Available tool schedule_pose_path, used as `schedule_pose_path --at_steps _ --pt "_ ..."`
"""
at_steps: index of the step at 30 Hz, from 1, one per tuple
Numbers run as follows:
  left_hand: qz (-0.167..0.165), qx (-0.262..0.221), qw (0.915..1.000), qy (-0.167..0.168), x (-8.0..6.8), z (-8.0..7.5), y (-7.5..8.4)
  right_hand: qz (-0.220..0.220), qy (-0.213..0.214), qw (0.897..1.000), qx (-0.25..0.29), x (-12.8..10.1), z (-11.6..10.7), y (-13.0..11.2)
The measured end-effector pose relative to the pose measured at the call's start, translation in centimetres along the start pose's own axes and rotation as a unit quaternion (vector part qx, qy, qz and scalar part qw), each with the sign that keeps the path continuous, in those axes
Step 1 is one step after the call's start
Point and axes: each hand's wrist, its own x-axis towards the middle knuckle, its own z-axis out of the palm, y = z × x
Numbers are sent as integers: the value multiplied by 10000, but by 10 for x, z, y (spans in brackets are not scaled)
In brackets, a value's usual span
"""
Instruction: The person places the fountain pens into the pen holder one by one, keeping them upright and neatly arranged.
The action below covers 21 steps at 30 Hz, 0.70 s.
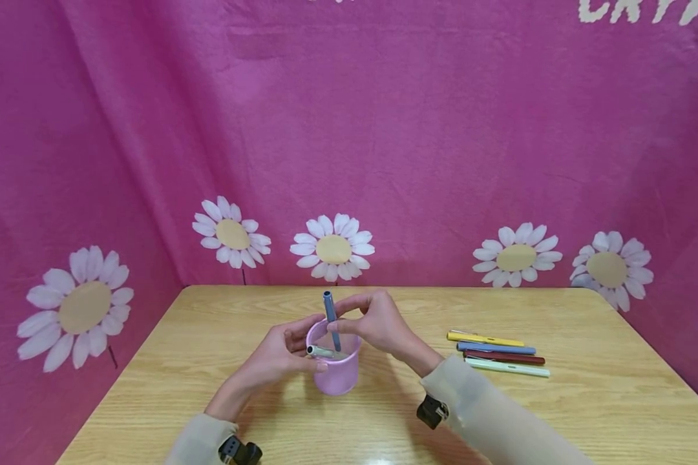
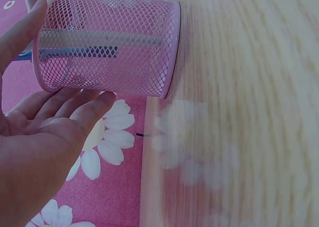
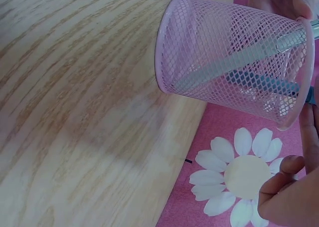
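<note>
The right hand (image 1: 378, 323) is pinching the blue pen (image 1: 331, 316), standing nearly upright in the pink cup (image 1: 334, 374) mid-table; the left hand (image 1: 279, 355), fingers relaxed apart, is touching the cup's left side.

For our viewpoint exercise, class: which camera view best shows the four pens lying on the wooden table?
The head view: only it shows the four pens lying side by side on the table, right of the pink mesh cup. Both wrist views show just the cup and the pens inside it.
</note>
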Motion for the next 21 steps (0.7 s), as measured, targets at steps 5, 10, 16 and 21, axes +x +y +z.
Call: schedule_pose_path --at_steps 5,10,16,21 --pt "39 2 10000 -9 1 1 1 -2 -35 9999 -103 -1 0 1" --pt "116 -36 9999 -51 0 1 0 -53 -101 9997 -221 0 1 3" --pt "97 -46 9999 -53 -1 1 0 -44 -183 9993 -335 1 3 4" --pt "61 -59 10000 -21 -1 1 0 -97 -277 9990 -333 1 4 4"
